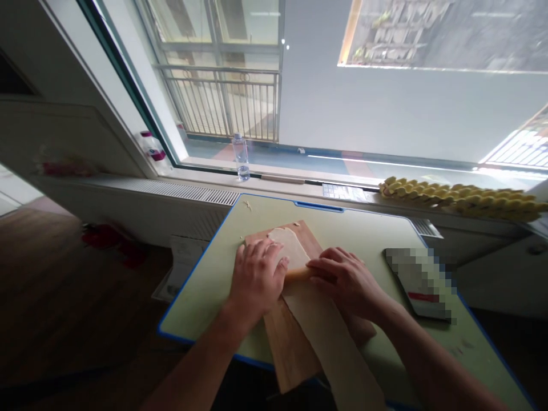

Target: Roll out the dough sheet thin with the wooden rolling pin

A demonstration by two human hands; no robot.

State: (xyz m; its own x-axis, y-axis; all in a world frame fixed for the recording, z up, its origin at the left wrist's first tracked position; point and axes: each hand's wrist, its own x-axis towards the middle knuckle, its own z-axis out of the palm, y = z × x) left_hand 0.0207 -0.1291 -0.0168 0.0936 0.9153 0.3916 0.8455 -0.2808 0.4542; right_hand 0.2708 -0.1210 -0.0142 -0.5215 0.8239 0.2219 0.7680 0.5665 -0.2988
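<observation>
A long flat sheet of dough [325, 331] lies lengthwise on a wooden board [289, 345]. Its near end hangs past the board and the table's front edge. Across the dough runs a wooden rolling pin [298, 275], with only its middle showing between my hands. My left hand [259, 277] covers the pin's left part, fingers bent over it and thumb towards the middle. On the other side, my right hand [342, 279] grips the right part, its fingers pointing left over the pin. Both ends of the pin are hidden under the hands.
The board rests on a pale folding table [205, 297] with a blue rim. A blurred tablet-like object [419, 285] lies at the right. Dough scraps [247, 205] sit at the far left corner. On the windowsill stand a clear bottle [241, 157] and yellow egg-carton-like foam [462, 198].
</observation>
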